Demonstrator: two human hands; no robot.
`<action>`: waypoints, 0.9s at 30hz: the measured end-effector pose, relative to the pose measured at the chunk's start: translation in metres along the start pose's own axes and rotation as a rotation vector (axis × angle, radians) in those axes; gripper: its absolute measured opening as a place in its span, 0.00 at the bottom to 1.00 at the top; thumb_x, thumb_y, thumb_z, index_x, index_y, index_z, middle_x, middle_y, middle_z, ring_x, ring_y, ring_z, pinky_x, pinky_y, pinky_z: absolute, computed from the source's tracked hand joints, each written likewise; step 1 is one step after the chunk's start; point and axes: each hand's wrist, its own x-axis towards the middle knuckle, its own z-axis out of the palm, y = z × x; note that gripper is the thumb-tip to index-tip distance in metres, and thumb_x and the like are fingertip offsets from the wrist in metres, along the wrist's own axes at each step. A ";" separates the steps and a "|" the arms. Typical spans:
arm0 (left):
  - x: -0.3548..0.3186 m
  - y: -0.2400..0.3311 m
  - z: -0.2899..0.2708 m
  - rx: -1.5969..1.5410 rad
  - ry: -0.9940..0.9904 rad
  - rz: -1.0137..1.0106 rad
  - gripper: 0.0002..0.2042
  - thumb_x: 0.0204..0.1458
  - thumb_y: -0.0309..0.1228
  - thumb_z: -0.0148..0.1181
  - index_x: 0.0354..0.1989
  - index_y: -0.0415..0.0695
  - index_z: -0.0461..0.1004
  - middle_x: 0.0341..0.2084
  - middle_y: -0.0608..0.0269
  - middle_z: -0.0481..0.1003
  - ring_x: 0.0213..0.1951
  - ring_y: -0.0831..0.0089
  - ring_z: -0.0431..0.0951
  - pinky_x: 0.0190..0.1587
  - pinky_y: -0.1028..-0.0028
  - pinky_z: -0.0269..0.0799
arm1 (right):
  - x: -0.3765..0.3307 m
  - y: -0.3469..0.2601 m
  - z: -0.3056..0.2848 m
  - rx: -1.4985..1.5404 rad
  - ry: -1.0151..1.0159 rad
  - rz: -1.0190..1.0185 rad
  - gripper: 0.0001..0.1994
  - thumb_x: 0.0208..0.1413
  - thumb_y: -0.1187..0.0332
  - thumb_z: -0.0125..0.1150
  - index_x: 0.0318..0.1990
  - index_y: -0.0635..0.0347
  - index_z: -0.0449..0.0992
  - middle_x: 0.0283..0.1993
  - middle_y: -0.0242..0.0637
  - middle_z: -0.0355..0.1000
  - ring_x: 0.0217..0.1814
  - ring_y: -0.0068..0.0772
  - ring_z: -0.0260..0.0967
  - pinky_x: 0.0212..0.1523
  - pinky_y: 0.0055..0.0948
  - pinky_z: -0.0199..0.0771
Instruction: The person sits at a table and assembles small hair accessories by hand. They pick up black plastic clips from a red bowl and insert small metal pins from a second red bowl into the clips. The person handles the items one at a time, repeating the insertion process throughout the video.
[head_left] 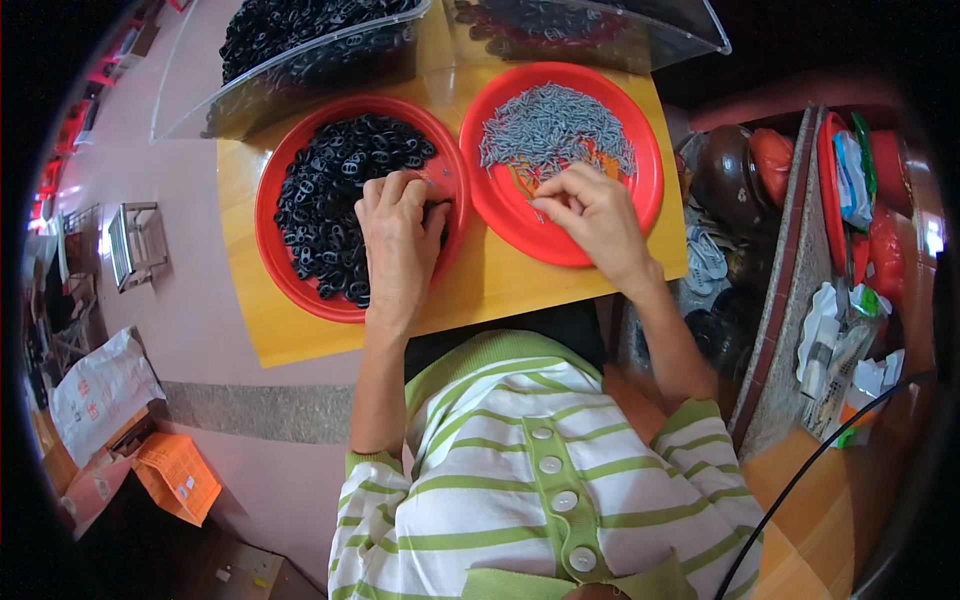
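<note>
Two round red plates sit side by side on a small yellow wooden table [470, 290]. The left plate [275, 260] holds a heap of small black ring-shaped parts [335, 175]. The right plate [640, 190] holds a pile of small grey metal clips [555, 130]. My left hand [398, 235] rests knuckles-up on the right side of the black parts, its fingers curled into the heap. My right hand [590, 215] hovers at the near edge of the grey clips, with thumb and fingers pinched together; whether a clip is between them is hidden.
Behind the plates stand two clear plastic bins, the left bin [300, 70] full of black parts and the right bin [600, 30]. A metal stool [135, 245] stands on the floor at left, with an orange box [178, 478] and a white bag [100, 385]. Clutter fills a shelf [850, 300] at right.
</note>
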 end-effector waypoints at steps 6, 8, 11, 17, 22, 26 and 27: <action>-0.016 0.015 -0.009 -0.238 0.188 -0.064 0.08 0.42 0.18 0.62 0.31 0.40 0.71 0.29 0.59 0.73 0.33 0.62 0.73 0.38 0.68 0.68 | -0.014 0.006 0.009 -0.097 0.133 -0.083 0.05 0.49 0.72 0.63 0.32 0.63 0.75 0.29 0.38 0.69 0.29 0.36 0.68 0.30 0.31 0.66; -0.026 0.027 -0.013 -0.442 0.162 -0.157 0.06 0.46 0.17 0.60 0.32 0.38 0.71 0.26 0.60 0.74 0.29 0.73 0.76 0.34 0.75 0.71 | -0.011 0.008 0.011 -0.117 0.147 -0.121 0.05 0.50 0.70 0.62 0.32 0.62 0.75 0.30 0.39 0.69 0.31 0.39 0.70 0.31 0.33 0.67; -0.047 0.035 -0.012 -0.650 0.072 -0.249 0.04 0.50 0.20 0.60 0.32 0.35 0.71 0.25 0.63 0.74 0.28 0.80 0.75 0.34 0.79 0.70 | -0.007 0.008 0.014 -0.181 0.123 -0.151 0.06 0.50 0.69 0.61 0.32 0.62 0.75 0.31 0.38 0.70 0.34 0.40 0.70 0.33 0.35 0.68; -0.078 0.046 0.003 -0.764 -0.004 -0.295 0.04 0.49 0.20 0.61 0.32 0.35 0.72 0.25 0.63 0.75 0.29 0.80 0.74 0.34 0.80 0.70 | -0.009 0.002 0.018 -0.411 0.129 -0.292 0.04 0.49 0.70 0.60 0.30 0.60 0.73 0.32 0.37 0.68 0.36 0.40 0.70 0.34 0.37 0.71; -0.087 0.054 -0.001 -0.858 -0.205 -0.288 0.05 0.50 0.18 0.60 0.34 0.35 0.73 0.32 0.65 0.74 0.35 0.79 0.73 0.41 0.81 0.68 | -0.006 0.003 0.025 -0.537 0.121 -0.399 0.05 0.47 0.71 0.60 0.29 0.62 0.70 0.31 0.39 0.66 0.37 0.41 0.69 0.35 0.37 0.71; -0.089 0.065 -0.002 -1.108 -0.187 -0.450 0.04 0.51 0.18 0.58 0.35 0.35 0.72 0.33 0.60 0.75 0.36 0.75 0.76 0.42 0.77 0.73 | 0.001 0.009 0.027 -0.527 0.148 -0.385 0.06 0.47 0.72 0.59 0.30 0.64 0.70 0.32 0.42 0.67 0.38 0.41 0.69 0.34 0.37 0.71; -0.089 0.065 -0.004 -1.170 -0.193 -0.479 0.04 0.51 0.19 0.58 0.35 0.35 0.72 0.33 0.58 0.75 0.36 0.74 0.77 0.41 0.76 0.74 | 0.002 0.009 0.023 -0.475 0.155 -0.367 0.05 0.47 0.73 0.59 0.30 0.64 0.69 0.32 0.42 0.67 0.37 0.41 0.70 0.33 0.36 0.71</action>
